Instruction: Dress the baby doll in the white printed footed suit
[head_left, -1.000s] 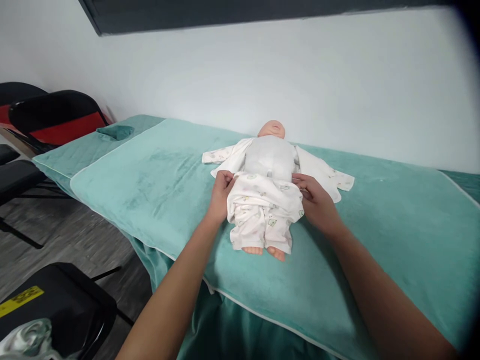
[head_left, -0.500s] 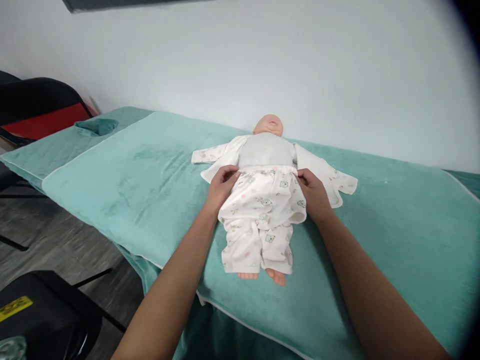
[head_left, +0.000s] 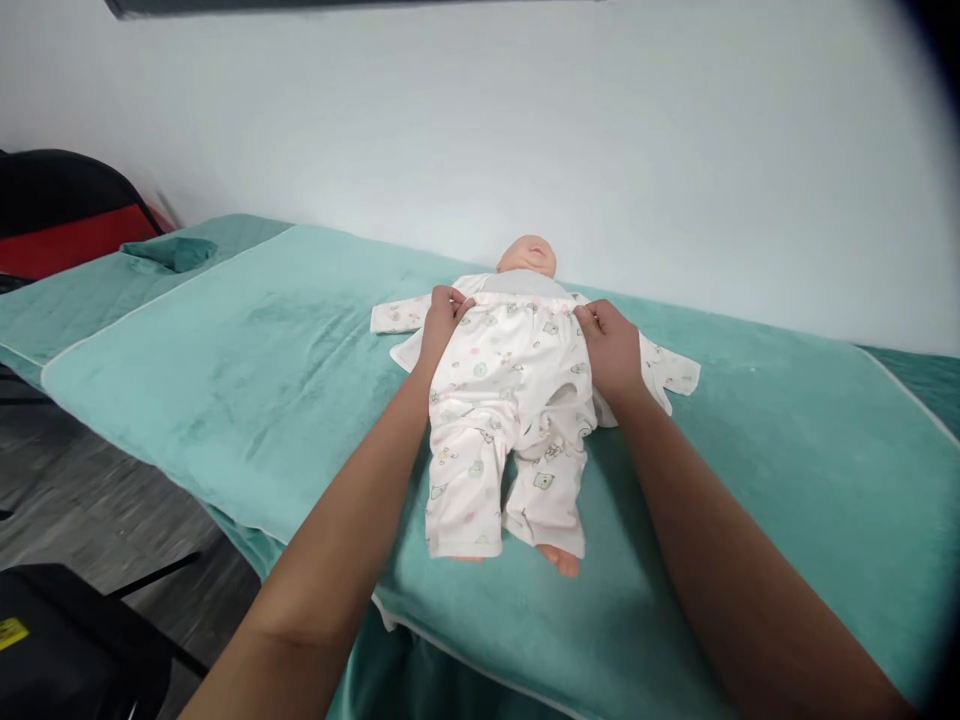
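A baby doll point(head_left: 529, 256) lies on its back on a green-covered bed, head toward the wall and feet toward me. It has on white patterned pants point(head_left: 510, 370) and a white jacket point(head_left: 675, 368) spread open at both sides, with a grey torso point(head_left: 525, 285) showing between. My left hand point(head_left: 442, 325) pinches the waistband at its left end. At the right end my right hand point(head_left: 609, 345) grips the same waistband. The band is stretched up over the doll's belly. Toes peek out below the right pant leg; the other foot is almost hidden.
The green cover point(head_left: 225, 370) with white piping runs along a white wall point(head_left: 480, 130). A face-hole cushion point(head_left: 171, 253) lies at the far left end. A black and red chair point(head_left: 67, 215) stands behind it, and a black chair point(head_left: 82, 650) is at lower left.
Both hands have pulled the waistband up toward the doll's chest, covering more of the grey torso. The bunched pants have straightened out along the legs. The view has shifted slightly.
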